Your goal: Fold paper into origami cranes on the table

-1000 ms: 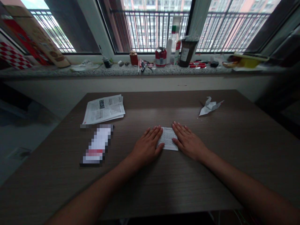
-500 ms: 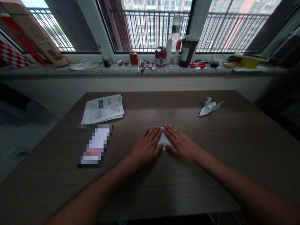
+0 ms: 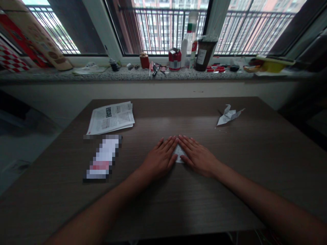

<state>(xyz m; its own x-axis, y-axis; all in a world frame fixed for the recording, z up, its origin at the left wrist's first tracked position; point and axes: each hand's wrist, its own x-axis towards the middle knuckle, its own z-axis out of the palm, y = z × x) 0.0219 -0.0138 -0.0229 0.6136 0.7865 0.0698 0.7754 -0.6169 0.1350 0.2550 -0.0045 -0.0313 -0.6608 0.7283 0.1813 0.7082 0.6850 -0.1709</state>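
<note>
A small piece of printed paper (image 3: 180, 157) lies on the dark wooden table, mostly covered by my hands. My left hand (image 3: 160, 157) rests flat on its left side, fingers stretched forward. On the right side my right hand (image 3: 198, 156) lies flat in the same way. The fingertips of both hands almost meet at the paper's far end, and a triangle of print shows between them. Whether the paper is folded under the palms is hidden. At the far right of the table sits a folded paper crane (image 3: 228, 115).
Printed sheets (image 3: 111, 118) lie at the back left, with a blurred-out phone (image 3: 103, 157) nearer me. Along the granite windowsill (image 3: 92, 77) stand a red can (image 3: 175, 59), a dark lidded cup (image 3: 204, 54), a clear bottle (image 3: 188, 44) and several small items.
My fingertips have drawn slightly closer together, so less of the paper shows between my hands. The camera view has shifted a little.
</note>
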